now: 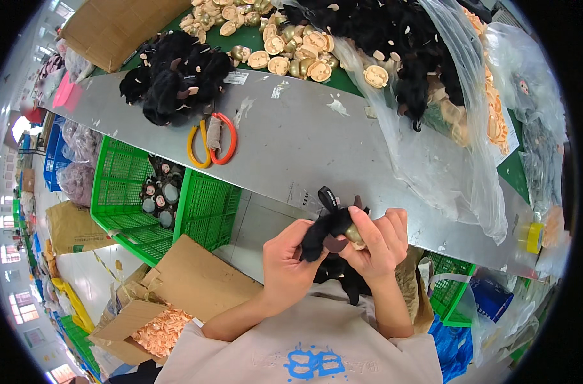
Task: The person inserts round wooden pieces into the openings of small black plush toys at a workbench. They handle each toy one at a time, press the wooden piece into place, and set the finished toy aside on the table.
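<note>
Close to my chest, a small black plush piece is held between both hands. A black loop strap stands up from it, and brown flaps show at its side. My left hand is closed on the plush's left end. My right hand pinches its other side, with a gold-coloured rounded shell under the fingers; whether the shell sits inside the plush I cannot tell. More black plush lies in my lap below the hands.
Scissors with orange and yellow handles lie on the grey metal table. Behind are a black plush pile, peach face shells and a plastic bag. Green crates and a cardboard box stand lower left; yellow tape is right.
</note>
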The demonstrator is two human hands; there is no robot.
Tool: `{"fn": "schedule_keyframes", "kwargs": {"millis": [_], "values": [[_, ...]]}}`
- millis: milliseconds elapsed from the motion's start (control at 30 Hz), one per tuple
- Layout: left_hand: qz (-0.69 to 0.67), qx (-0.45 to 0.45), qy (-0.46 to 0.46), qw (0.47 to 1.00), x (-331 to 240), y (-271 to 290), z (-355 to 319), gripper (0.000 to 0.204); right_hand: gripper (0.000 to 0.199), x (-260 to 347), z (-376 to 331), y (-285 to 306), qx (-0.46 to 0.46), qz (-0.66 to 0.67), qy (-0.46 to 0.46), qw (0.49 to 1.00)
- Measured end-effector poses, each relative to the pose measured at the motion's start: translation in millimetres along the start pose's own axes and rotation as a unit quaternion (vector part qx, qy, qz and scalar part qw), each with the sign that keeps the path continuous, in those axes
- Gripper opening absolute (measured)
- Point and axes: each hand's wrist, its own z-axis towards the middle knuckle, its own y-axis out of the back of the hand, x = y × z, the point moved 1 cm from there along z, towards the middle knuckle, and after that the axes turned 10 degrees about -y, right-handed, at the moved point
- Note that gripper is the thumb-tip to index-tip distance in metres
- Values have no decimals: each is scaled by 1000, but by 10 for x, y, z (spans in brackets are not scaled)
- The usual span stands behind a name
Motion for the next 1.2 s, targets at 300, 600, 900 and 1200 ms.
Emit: {"fn": "schedule_keyframes", "kwargs": {"millis": [300,600,900,1200], "values": [[-92,76,31,992,110,46,92,21,41,73,-33,2,57,33,-83,994],[-141,205,62,966,35,209,71,28,86,-140,-103,237,340,530,-439,642],[-193,232,34,953,18,362,68,40,83,62,-108,157,355,615,-511,485],[-124,186,-100,970,61,442,166,20,32,333,59,245,303,345,-299,837]]}}
